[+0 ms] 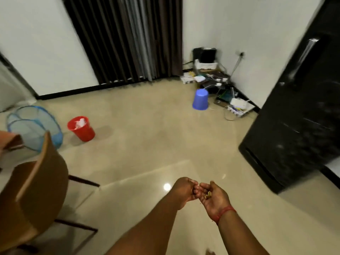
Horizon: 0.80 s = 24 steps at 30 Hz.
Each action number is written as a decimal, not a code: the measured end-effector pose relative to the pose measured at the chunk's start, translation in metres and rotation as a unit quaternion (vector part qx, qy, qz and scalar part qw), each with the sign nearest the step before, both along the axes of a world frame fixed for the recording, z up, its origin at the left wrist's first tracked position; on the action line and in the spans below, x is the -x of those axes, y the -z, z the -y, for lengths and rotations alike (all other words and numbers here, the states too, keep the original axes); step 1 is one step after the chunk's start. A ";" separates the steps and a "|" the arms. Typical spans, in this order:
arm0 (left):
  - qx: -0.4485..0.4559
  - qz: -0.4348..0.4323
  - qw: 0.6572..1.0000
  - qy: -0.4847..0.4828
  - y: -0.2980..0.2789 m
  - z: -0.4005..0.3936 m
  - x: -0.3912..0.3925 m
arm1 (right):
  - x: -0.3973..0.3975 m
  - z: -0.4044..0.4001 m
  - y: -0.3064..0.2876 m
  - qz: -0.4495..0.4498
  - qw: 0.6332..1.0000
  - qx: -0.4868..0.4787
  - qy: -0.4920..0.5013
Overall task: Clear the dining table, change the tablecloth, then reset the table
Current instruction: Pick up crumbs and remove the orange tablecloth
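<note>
My right hand (pixel 214 196) is held palm up over the floor, cupped around a few small yellowish scraps (pixel 207 195). My left hand (pixel 185 190) is beside it with the fingers curled, its fingertips touching those of the right hand; whether it holds anything is hidden. A red thread circles my right wrist. A red waste bin (pixel 81 128) with white paper inside stands on the floor to the far left. The dining table is out of view except for an orange-brown edge (pixel 7 140) at the left border.
A wooden chair (pixel 35 183) stands at the left. Behind it lies a blue mesh basket (pixel 34 126). An upturned blue bucket (pixel 201 102) sits near a corner pile of cables and devices (pixel 217 80). A black fridge (pixel 301 115) fills the right. Dark curtains hang at the back.
</note>
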State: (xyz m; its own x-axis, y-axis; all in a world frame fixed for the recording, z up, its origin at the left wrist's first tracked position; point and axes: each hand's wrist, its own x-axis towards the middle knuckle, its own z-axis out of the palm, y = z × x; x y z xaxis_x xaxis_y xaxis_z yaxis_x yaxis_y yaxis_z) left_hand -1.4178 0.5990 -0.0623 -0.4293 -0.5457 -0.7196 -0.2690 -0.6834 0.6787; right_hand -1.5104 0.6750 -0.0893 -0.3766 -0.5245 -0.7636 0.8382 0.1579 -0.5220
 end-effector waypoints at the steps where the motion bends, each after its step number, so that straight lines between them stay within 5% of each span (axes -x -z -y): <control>1: 0.004 0.009 0.999 -0.030 0.001 0.030 0.003 | 0.007 0.036 -0.001 0.005 0.999 -0.004 -0.039; 10: 0.021 0.026 0.970 -0.239 0.000 0.270 -0.028 | 0.000 0.320 -0.016 -0.017 0.958 0.018 -0.284; 24: -0.055 0.052 0.930 -0.359 0.026 0.636 -0.157 | -0.110 0.698 -0.002 -0.061 0.903 -0.033 -0.424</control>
State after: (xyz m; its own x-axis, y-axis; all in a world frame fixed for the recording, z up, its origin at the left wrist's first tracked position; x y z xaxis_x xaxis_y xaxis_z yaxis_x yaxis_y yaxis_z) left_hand -1.2610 -0.0374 -0.0887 0.0930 -0.5859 -0.8051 0.2237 -0.7756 0.5903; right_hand -1.3999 -0.0233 -0.0869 0.0555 -0.6187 -0.7837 0.3387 0.7500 -0.5681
